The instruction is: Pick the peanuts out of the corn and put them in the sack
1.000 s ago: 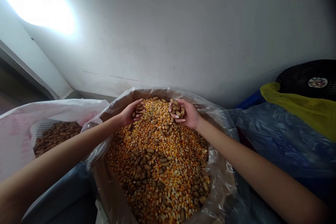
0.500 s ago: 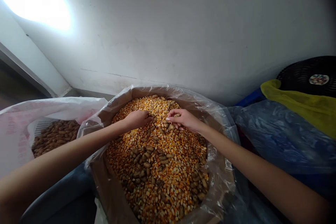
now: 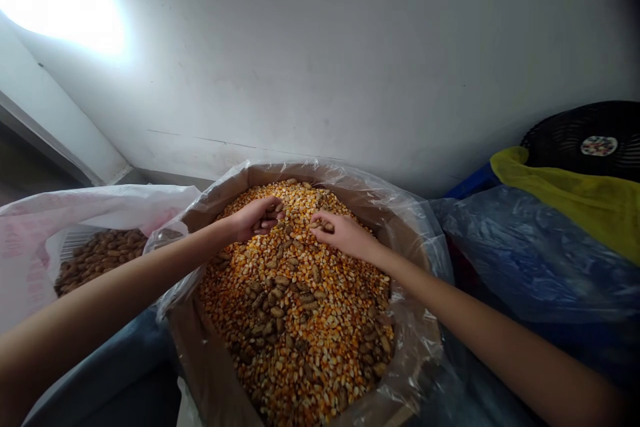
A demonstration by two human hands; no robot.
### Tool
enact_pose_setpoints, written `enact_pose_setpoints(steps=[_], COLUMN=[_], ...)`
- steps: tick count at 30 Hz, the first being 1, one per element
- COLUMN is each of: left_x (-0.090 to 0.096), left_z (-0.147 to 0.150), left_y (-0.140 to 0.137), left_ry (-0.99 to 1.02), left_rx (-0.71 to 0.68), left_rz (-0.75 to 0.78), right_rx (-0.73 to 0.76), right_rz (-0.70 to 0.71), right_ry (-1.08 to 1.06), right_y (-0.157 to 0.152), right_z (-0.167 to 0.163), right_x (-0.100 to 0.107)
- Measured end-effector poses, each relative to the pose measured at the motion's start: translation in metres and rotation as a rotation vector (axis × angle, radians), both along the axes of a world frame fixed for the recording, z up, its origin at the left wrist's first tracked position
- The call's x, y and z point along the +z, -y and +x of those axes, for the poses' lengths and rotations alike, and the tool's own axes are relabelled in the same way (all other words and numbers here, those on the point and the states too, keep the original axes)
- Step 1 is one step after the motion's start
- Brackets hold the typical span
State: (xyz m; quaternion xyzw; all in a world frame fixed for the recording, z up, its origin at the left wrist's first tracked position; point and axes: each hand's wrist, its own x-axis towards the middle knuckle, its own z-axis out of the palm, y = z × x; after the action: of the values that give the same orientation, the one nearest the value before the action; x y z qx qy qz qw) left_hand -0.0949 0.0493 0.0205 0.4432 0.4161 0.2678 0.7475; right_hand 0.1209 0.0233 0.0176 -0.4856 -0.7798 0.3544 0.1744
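Nearby, one forearm [image 3: 150,278] partly hides the sack [image 3: 27,240] beside the corn [image 3: 336,310].

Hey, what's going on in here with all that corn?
A person holds both bare hands over corn kernels in a brown container lined with clear plastic. The left hand and right hand are apart, fingers curled; whether either grips anything is hard to tell. Peanuts lie scattered and clumped on the corn. A white bag to the left holds more peanuts.
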Motion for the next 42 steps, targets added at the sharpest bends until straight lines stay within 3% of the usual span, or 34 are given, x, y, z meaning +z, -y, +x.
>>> enact_pose_setpoints(steps=[2,5,7,9,12,16,19,22,25,29,34,42], left_x=[0.002,0.002,0.003,0.005,0.007,0.002,-0.006,-0.009,-0.006,-0.005,-0.019,-0.029], left_z=[0.0,0.001,0.003,0.007,0.013,0.019,0.022,0.023,0.019,0.007,0.001,0.014], left_y=[0.0,0.001,0.004,0.008,0.017,0.027,0.033,0.033,0.03,0.029,0.036,0.041], left_ry=[0.183,0.234,0.16,0.006,-0.387,-0.951,-1.14,-1.187,-1.146,-1.16,-1.326,-1.339], left_rx=[0.057,0.079,0.048,-0.001,-0.105,-0.402,-0.604,-0.657,-0.589,-0.431,-0.418,-0.519], left_rz=[-0.1,-0.109,-0.069,0.017,0.368,1.105,1.382,1.448,1.395,1.363,1.451,1.534], right_rx=[-0.109,-0.194,-0.208,-0.245,-0.292,-0.118,0.007,0.013,0.034,0.268,0.52,0.396], right_rz=[-0.29,-0.659,-0.785,-0.804,-0.628,-0.103,0.164,0.213,0.204,0.318,0.56,0.558], right_ry=[-0.37,-0.87,-1.016,-0.995,-0.712,-0.139,0.139,0.245,0.19,0.265,0.557,0.765], right_y=[0.0,0.004,0.007,0.009,0.011,0.013,0.013,0.012,0.016,0.036,0.055,0.06], right_z=[0.005,0.011,0.014,0.015,0.015,0.016,0.013,0.011,0.012,0.013,0.005,-0.004], right_x=[0.004,0.009,0.009,0.006,0.0,-0.006,-0.009,-0.007,-0.001,-0.002,-0.018,-0.02])
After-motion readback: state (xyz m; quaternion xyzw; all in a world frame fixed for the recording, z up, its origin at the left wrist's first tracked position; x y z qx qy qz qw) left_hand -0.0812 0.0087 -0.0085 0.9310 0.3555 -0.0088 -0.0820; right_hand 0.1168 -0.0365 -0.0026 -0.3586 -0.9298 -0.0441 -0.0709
